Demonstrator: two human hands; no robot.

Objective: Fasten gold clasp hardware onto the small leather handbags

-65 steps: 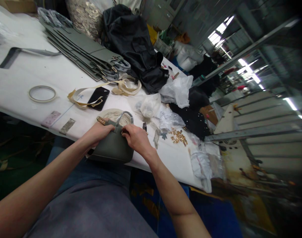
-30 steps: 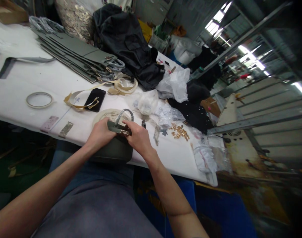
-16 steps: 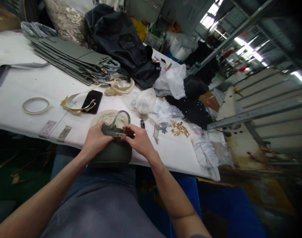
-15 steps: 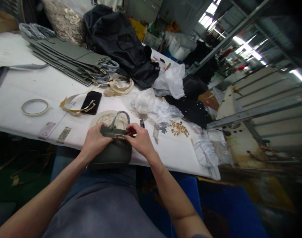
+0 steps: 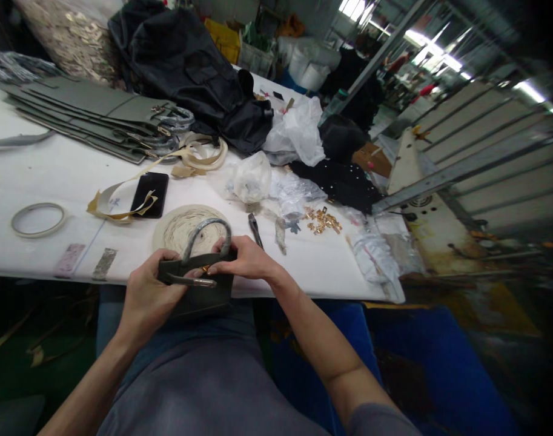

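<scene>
A dark grey-green handbag (image 5: 203, 301) with a wrapped, curved handle hangs at the front edge of the table. My left hand (image 5: 152, 292) is closed on the top edge and a strap of the bag at its left side. My right hand (image 5: 240, 257) pinches the bag's top edge at the right, beside a small gold-coloured metal part (image 5: 206, 268). Behind the handle lies a large roll of cream tape (image 5: 169, 227). A dark hand tool (image 5: 255, 230) rests just beyond my right hand.
On the white table (image 5: 108, 175) lie a black phone (image 5: 157, 188), a tape ring (image 5: 19, 221), small gold fittings (image 5: 324, 221) and plastic bags (image 5: 253, 181). Stacked grey-green panels (image 5: 89, 106) are at the left. A metal frame (image 5: 462, 163) stands at the right.
The strap with the metal tip has come away from the bag's front and now sticks out from my left hand. My right hand has moved slightly left. The view has shifted.
</scene>
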